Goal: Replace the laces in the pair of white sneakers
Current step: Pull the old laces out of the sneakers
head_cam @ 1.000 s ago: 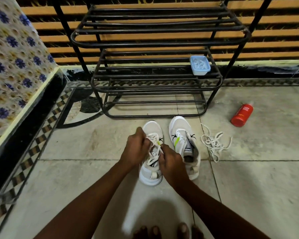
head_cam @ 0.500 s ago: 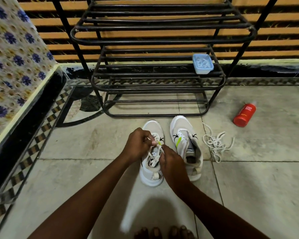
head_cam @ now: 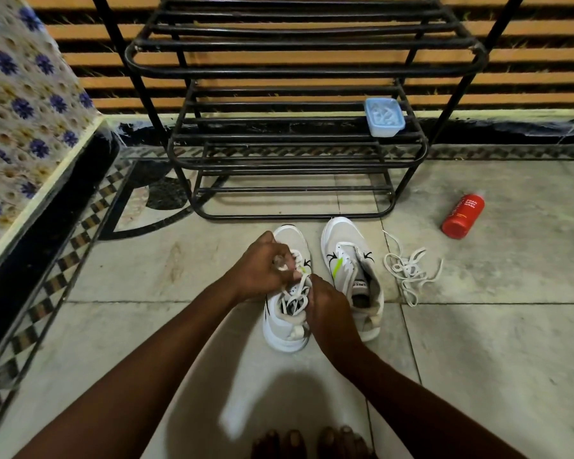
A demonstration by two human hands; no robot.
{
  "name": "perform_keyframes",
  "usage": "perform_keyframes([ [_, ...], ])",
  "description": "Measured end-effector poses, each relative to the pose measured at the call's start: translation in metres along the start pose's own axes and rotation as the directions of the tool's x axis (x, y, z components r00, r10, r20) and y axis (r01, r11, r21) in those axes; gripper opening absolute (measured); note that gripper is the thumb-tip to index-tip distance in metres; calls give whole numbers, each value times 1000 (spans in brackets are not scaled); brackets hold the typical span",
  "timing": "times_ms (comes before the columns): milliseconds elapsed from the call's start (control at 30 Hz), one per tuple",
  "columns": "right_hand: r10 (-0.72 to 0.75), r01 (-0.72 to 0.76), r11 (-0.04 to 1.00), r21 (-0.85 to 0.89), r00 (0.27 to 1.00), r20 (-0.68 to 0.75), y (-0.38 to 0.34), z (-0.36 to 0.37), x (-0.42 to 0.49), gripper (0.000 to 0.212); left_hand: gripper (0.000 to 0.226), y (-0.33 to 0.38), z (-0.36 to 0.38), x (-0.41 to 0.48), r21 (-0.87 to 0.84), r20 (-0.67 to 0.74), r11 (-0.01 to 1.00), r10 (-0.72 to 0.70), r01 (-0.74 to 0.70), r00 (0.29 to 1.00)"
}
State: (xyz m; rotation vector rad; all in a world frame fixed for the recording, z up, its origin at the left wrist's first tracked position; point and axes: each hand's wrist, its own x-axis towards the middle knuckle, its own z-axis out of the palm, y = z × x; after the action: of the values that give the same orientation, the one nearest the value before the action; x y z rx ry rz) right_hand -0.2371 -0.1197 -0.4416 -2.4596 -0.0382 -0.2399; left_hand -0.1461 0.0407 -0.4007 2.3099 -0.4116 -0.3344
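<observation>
Two white sneakers stand side by side on the tiled floor, toes pointing away from me. The left sneaker [head_cam: 284, 329] has a white lace [head_cam: 295, 294] threaded loosely across its eyelets. My left hand [head_cam: 262, 270] hovers over its tongue and pinches a strand of that lace. My right hand [head_cam: 328, 309] grips the lace lower down, beside the shoe's collar. The right sneaker [head_cam: 352, 270] has no lace in it and shows a yellow-green stripe. A loose white lace [head_cam: 408, 270] lies tangled on the floor to its right.
A black metal shoe rack [head_cam: 292, 150] stands just beyond the sneakers, with a pale blue plastic box [head_cam: 384, 116] on a shelf. A red bottle [head_cam: 463, 216] lies on the floor at right. A floral-covered ledge [head_cam: 24, 120] borders the left. My toes [head_cam: 312, 442] show at the bottom.
My left hand has drawn its strand of lace up and slightly left. My right hand stays low on the lace by the collar. The camera has tilted a little.
</observation>
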Motion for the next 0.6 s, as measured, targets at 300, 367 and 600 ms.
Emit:
perform_keyframes([
  [300, 6, -5, 999, -40, 999, 36, -11, -2, 0, 25, 5, 15, 10, -1, 583, -52, 790, 271, -191, 961],
  [367, -2, 2, 999, -38, 1000, 21, -14, -3, 0, 24, 10, 10, 9, 0, 331, -253, 942, 150, -60, 956],
  [600, -42, 42, 992, -119, 999, 0, -15, -5, -2, 27, 27, 2, -28, 20, -881, -359, 464, -523, -95, 773],
])
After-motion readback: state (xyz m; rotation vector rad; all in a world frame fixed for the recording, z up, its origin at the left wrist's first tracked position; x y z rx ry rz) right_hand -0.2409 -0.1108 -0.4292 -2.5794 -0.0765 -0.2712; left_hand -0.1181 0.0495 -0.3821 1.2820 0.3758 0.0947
